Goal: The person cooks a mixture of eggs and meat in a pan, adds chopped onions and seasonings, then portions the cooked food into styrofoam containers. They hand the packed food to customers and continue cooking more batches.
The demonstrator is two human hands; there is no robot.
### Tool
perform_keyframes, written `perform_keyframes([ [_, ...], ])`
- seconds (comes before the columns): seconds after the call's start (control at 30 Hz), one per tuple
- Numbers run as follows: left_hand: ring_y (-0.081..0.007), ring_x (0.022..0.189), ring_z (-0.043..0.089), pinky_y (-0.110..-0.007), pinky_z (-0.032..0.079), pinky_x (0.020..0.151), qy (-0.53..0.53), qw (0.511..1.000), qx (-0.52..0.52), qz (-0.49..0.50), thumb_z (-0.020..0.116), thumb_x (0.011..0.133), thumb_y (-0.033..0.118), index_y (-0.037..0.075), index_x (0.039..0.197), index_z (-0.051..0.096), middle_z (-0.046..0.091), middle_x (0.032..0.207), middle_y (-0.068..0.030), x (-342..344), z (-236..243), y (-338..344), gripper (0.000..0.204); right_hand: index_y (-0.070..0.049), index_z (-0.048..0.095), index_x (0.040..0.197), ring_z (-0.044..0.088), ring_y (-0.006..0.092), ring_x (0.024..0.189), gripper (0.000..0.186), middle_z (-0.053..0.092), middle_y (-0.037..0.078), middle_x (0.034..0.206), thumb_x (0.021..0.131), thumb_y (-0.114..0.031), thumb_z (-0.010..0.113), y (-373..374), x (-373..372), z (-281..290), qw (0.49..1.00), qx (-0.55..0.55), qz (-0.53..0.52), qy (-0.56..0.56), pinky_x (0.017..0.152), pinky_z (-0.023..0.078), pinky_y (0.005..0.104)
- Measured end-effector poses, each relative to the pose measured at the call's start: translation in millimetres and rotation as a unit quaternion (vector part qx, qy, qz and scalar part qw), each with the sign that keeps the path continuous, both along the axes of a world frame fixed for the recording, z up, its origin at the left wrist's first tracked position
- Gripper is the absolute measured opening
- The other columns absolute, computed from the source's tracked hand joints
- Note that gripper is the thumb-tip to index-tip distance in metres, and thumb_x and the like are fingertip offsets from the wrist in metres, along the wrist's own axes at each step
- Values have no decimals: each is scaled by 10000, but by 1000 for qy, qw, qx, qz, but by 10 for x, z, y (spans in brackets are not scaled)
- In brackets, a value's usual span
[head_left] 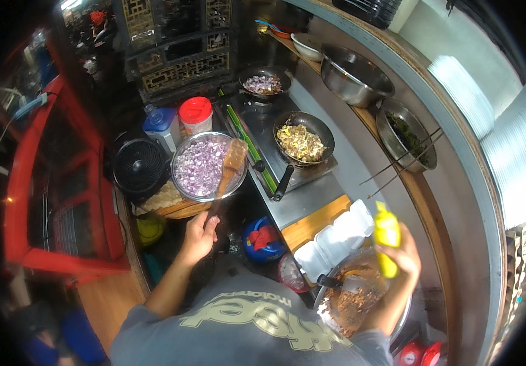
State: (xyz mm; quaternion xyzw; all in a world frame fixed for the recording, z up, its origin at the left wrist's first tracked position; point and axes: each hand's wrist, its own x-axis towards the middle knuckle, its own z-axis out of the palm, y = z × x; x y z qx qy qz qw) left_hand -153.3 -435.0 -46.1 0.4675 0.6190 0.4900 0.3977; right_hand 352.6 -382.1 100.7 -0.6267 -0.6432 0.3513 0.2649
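Note:
My left hand (pixel 199 236) is closed round the handle of a wooden spatula (pixel 234 156). The spatula's blade stands over the right side of a metal bowl of chopped purple onion (pixel 199 166). On the right, my right hand (pixel 404 250) grips a yellow squeeze bottle (pixel 387 230), its nozzle pointing up. Below that hand sits a large bowl of brown crumbly food (pixel 345 305) with a black-handled utensil in it. An open white foam box (pixel 336 239) lies beside this bowl. Farther off, a frying pan (pixel 304 139) with a yellowish cooked mix rests on the stove, handle toward me.
A second pan (pixel 265 82) with onion stands at the back of the stove. Left are a red-lidded tub (pixel 196 114), a black fan (pixel 139 165) and a red-framed cabinet (pixel 62 183). Metal bowls (pixel 357 76) line the right shelf, with two long skewers (pixel 403 160) jutting out.

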Motion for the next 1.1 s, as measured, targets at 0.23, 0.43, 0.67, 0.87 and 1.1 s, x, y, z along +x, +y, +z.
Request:
perform_keyframes([
  [0.23,-188,524,583,-344,463,524,51,996,56,-38,572,992,174,-36,952,607,580,699,-127,-403,71,784,217,-98,571,1253,637,327,1134,723,683,153,1175,661,-396,861,1641,-1432,-274,884,-69,67,-458,932,520,431],
  [0.43,-373,731,608,-446,461,669,179,977,103,-58,576,972,157,-22,941,600,599,780,-202,-987,65,1081,183,-124,609,1225,656,303,1110,684,692,94,1165,669,-421,874,2650,-1997,-217,788,-50,134,-599,923,530,428],
  [0.67,-402,777,594,-455,461,718,199,978,29,-49,560,979,179,-16,993,612,608,832,-214,-1635,-195,1308,202,-120,732,1101,688,276,1070,556,722,80,1137,639,-374,909,3136,-2349,17,752,-64,130,-644,871,564,402],
  [0.87,-418,810,607,-467,466,741,177,982,29,-57,559,971,163,-38,980,614,621,860,-237,-1821,-243,1512,208,-108,729,1103,686,286,1069,584,719,84,1138,625,-391,909,3212,-2449,214,747,-88,126,-647,868,566,414],
  [1.1,-442,825,601,-489,460,745,203,973,17,-112,552,968,150,-36,977,613,623,877,-251,-1796,-288,1685,196,-104,728,1103,695,287,1044,569,732,81,1096,634,-371,909,3113,-2341,408,722,-111,126,-671,824,577,421],
])
